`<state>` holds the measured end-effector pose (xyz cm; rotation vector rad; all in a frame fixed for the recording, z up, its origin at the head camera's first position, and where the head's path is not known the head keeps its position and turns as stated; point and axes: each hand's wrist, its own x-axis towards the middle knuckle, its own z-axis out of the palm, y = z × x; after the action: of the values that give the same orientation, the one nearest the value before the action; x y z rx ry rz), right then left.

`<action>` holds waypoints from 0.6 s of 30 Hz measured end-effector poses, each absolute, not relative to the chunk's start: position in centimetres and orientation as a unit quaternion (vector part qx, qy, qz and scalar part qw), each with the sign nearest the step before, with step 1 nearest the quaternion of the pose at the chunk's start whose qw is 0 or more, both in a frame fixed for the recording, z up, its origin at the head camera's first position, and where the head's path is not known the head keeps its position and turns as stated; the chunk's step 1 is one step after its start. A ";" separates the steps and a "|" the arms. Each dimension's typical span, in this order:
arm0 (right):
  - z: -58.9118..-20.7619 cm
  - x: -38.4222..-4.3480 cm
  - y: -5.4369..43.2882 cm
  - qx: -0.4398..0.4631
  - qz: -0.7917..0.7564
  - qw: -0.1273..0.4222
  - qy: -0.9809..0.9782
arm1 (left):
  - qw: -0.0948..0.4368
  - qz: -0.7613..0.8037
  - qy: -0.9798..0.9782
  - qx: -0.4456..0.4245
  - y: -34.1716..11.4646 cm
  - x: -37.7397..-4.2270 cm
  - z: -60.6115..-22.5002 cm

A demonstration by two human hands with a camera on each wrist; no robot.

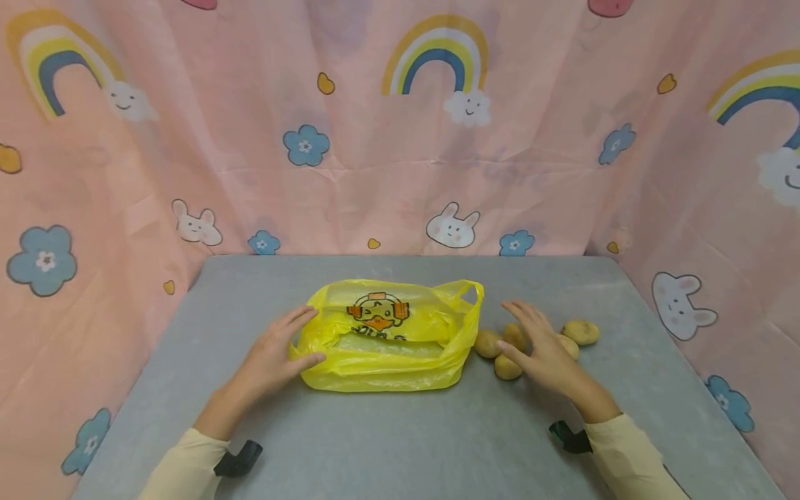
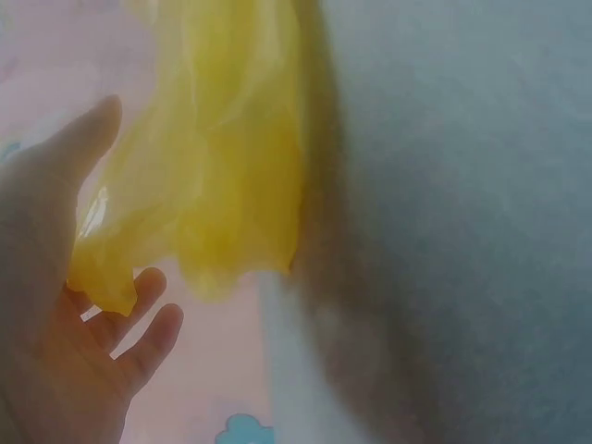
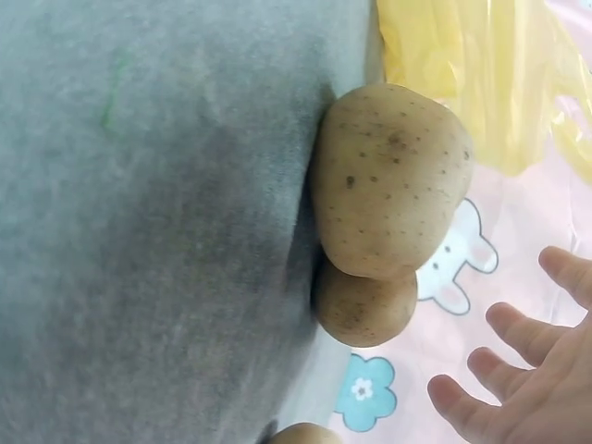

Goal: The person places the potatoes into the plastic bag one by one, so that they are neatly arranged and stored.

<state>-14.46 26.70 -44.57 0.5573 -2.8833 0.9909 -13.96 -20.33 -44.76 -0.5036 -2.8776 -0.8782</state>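
Note:
A yellow plastic bag (image 1: 387, 368) with a cartoon duck print lies on the grey table, its mouth partly spread toward me. My left hand (image 1: 275, 351) is at the bag's left side, fingers extended and thumb apart; the left wrist view shows the bag (image 2: 240, 166) beside the fingers, not gripped. To the bag's right, my right hand (image 1: 540, 347) hovers over several potatoes (image 1: 508, 367), fingers spread and holding nothing. A large potato (image 3: 393, 180) fills the middle of the right wrist view, a smaller potato (image 3: 365, 305) behind it, with the right hand (image 3: 527, 379) apart from both.
One potato (image 1: 580, 332) sits farthest right on the grey table (image 1: 400, 444). A pink curtain (image 1: 375, 180) with rainbows, rabbits and flowers hangs behind and at both sides. Dark wrist-worn devices (image 1: 239, 460) are at both sleeves.

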 end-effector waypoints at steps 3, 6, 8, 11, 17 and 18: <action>-44.8 -14.5 26.5 0.183 0.325 0.020 -0.928 | 0.039 -0.286 -0.942 -0.168 -20.3 -14.1 -45.2; -45.0 -14.4 26.5 0.183 0.326 0.017 -0.927 | 0.034 -0.284 -0.942 -0.174 -20.2 -14.2 -45.5; -45.2 -14.3 26.4 0.183 0.328 0.015 -0.927 | 0.031 -0.285 -0.941 -0.177 -20.1 -14.3 -45.7; -45.3 -14.1 26.4 0.180 0.329 0.012 -0.927 | 0.023 -0.287 -0.941 -0.178 -20.1 -14.4 -45.9; -45.3 -13.7 26.5 0.175 0.332 0.013 -0.927 | 0.004 -0.294 -0.941 -0.168 -20.2 -14.5 -46.3; -45.3 -13.6 26.5 0.174 0.333 0.015 -0.927 | 0.002 -0.294 -0.941 -0.166 -20.2 -14.5 -46.4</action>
<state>-13.58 26.52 -45.29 0.5418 -2.8834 1.0362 -14.51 -20.21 -46.36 -0.5224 -2.9532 -0.9241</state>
